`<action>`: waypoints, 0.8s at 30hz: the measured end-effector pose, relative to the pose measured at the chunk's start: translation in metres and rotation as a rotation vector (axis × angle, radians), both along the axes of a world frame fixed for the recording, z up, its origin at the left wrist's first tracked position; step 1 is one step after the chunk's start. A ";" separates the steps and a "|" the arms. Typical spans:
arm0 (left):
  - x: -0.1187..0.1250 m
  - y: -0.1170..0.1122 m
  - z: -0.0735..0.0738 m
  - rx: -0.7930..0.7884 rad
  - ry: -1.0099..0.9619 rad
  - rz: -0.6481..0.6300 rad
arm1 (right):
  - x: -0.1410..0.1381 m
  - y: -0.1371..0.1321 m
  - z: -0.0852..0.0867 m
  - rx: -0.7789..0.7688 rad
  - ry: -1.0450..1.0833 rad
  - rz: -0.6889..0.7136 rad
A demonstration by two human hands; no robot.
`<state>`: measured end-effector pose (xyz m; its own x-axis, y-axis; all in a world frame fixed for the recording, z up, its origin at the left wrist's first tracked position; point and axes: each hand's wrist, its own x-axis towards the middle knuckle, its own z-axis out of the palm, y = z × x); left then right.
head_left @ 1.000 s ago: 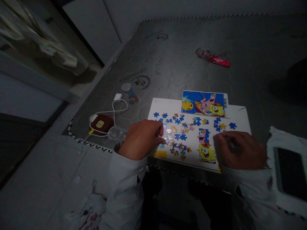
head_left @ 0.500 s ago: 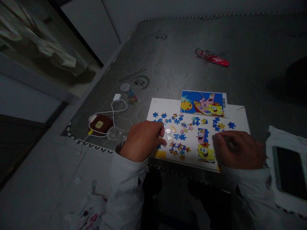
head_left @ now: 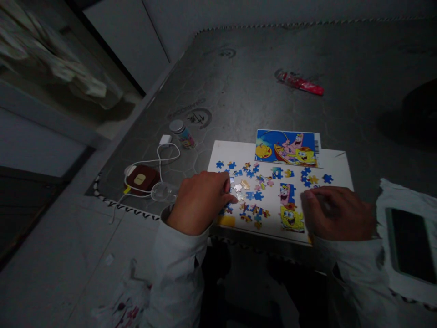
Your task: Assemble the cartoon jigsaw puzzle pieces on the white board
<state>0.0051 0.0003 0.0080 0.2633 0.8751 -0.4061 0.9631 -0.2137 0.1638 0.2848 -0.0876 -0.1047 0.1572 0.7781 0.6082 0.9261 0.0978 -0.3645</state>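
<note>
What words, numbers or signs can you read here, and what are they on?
No word or number can be read for sure.
Tabletop: round sign with dark characters, faint letters beside it, too blurred; another farther off, too faint.
Picture card: barcode, any numbers too small.
Jar: any writing too small.
Brown case: tan label, too small.

Blue-and-yellow puzzle pieces [head_left: 258, 196], white board [head_left: 235, 150], grey hexagon-patterned tablecloth [head_left: 246, 91]

This looks like a home — covered table [head_left: 239, 91], draped fabric [head_left: 64, 64], tiled floor [head_left: 82, 250].
</note>
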 end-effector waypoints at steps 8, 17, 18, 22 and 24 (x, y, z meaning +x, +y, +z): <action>0.001 0.000 -0.004 -0.009 -0.012 0.012 | 0.000 -0.001 0.003 -0.025 -0.015 -0.015; 0.000 0.001 -0.002 0.041 0.023 0.083 | -0.002 0.000 0.003 0.018 -0.019 -0.002; 0.000 0.000 -0.002 0.031 0.023 0.082 | -0.001 0.000 0.002 0.011 -0.019 -0.003; 0.001 0.001 -0.004 0.082 0.020 0.106 | 0.002 0.001 -0.003 0.010 -0.009 -0.004; 0.003 0.001 -0.005 0.094 0.006 0.106 | 0.002 0.001 -0.004 0.044 -0.012 0.009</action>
